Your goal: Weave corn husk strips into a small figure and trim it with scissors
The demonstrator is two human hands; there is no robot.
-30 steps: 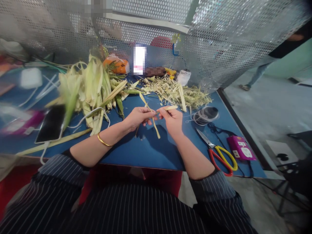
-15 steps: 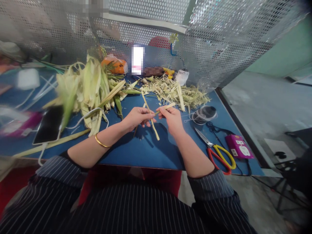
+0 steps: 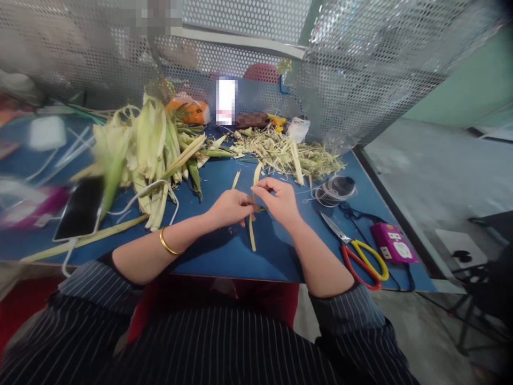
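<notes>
Narrow pale corn husk strips [image 3: 252, 235] cross between my two hands over the front middle of the blue table. My left hand [image 3: 232, 207] is closed, pinching the strips near their crossing; one end sticks up behind its knuckles. Close beside it, my right hand [image 3: 278, 199] pinches a strip with thumb and forefinger, and that strip's upper end points toward the back of the table. The crossing itself is partly hidden by my fingers. Left of my hands lies a heap of larger corn husks [image 3: 150, 133]. Behind them spreads a pile of husk scraps [image 3: 272, 147].
Red-and-yellow-handled scissors [image 3: 352, 248] lie right of my right forearm, near a spool of thread [image 3: 335, 188] and a purple box [image 3: 393, 243]. A phone [image 3: 80, 208] with a white cable lies at left. A perforated metal screen [image 3: 240, 40] stands behind the table.
My right hand has moved up and slightly left, over the crossing. The strip it holds has swung from pointing right to pointing away. My left hand has dropped slightly toward me.
</notes>
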